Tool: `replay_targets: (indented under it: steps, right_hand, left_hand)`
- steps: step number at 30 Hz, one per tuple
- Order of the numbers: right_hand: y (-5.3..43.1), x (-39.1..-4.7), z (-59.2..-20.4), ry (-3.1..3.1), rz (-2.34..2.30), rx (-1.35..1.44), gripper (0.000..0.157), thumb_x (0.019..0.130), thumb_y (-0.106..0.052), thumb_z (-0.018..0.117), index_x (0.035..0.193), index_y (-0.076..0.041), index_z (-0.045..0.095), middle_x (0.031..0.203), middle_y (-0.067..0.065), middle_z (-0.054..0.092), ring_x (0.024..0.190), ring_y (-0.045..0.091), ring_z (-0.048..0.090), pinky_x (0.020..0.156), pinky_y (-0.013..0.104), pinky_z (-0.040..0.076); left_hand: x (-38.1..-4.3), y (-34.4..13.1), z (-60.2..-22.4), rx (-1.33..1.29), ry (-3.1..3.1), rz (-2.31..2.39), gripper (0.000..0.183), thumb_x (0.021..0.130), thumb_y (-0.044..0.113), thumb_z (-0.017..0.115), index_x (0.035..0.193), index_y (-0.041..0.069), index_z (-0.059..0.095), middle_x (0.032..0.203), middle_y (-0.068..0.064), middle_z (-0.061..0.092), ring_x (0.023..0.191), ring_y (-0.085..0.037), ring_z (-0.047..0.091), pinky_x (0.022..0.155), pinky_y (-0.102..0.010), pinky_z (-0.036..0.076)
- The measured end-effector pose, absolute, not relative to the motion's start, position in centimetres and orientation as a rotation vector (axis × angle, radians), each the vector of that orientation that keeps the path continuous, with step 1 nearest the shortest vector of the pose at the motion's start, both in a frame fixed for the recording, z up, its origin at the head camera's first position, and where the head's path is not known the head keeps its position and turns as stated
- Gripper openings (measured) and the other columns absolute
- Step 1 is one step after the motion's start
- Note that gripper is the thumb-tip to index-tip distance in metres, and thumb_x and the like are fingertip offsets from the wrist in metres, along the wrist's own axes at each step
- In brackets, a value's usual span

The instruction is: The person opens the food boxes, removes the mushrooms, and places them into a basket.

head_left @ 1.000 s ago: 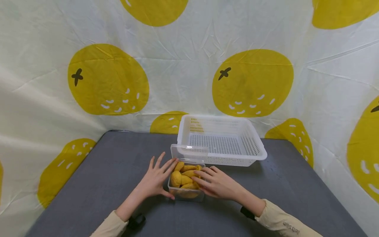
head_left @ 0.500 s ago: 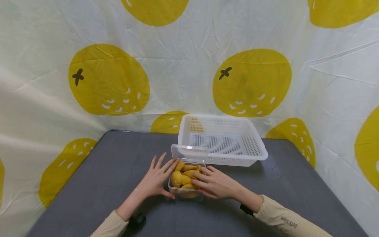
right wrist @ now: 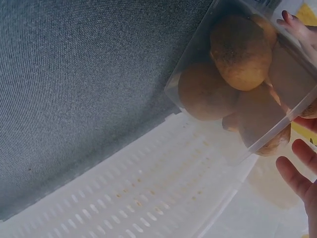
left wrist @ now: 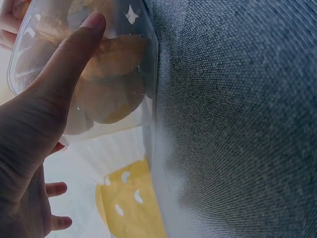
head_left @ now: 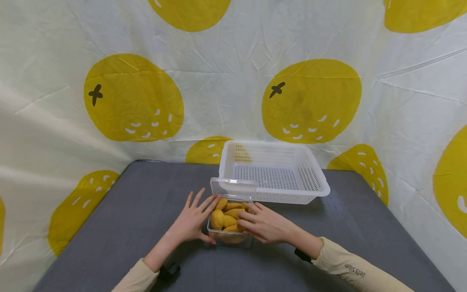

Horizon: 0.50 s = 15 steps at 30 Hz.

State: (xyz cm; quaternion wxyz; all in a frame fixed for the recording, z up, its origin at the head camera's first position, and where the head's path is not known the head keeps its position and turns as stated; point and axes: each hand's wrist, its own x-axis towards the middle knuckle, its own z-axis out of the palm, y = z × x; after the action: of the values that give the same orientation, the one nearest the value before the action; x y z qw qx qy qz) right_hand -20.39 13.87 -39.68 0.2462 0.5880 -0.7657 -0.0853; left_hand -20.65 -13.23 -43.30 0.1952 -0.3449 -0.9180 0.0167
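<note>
A clear box (head_left: 229,241) sits on the grey surface (head_left: 164,186), in front of the person. It is full of yellow lumps (head_left: 217,219), some round and some long. A clear lid (head_left: 233,187) stands up at the back of the box.

The left grip (head_left: 191,223) is a hand with straight fingers spread wide. Its pointing finger reaches the back left corner of the box, near the lid. Its thumb (left wrist: 74,57) lies against the box wall. The right grip (head_left: 270,226) is a loose hand, with softly bent fingers over the right edge of the box. Its fingertips touch the lumps on that side; I cannot tell how hard they press.

Just behind the box is a white basket (head_left: 279,197) with lots of little holes. A white cloth (head_left: 222,85) with big yellow fruit on it hangs at the back and sides. The person has tan sleeves (head_left: 359,269) and something black (head_left: 169,271) at each wrist.
</note>
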Motion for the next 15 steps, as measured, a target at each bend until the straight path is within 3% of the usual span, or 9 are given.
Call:
replay_targets:
  steps: [8,15]
  right_hand:
    - [13.8,-20.1,-38.9,-2.097,-0.231,1.592,0.025,0.089,-0.033,0.048,0.110,-0.020,0.049,0.112,-0.001,0.048,0.099,0.024,0.047,0.079,0.034,0.043]
    - [13.8,-19.6,-38.1,-2.152,-0.240,1.571,0.034,0.087,-0.032,0.053,0.118,-0.018,0.050,0.116,0.001,0.052,0.102,0.023,0.051,0.083,0.036,0.046]
  left_hand:
    - [-20.7,-13.3,-43.4,-0.964,-2.563,0.057,0.123,0.047,0.083,0.056,0.143,0.016,0.021,0.146,-0.002,0.029,0.133,-0.039,0.022,0.098,-0.062,0.025]
    - [-20.8,-13.2,-43.6,-0.967,-2.575,0.042,0.122,0.048,0.082,0.057,0.144,0.016,0.019,0.147,-0.002,0.027,0.133,-0.039,0.021,0.099,-0.062,0.024]
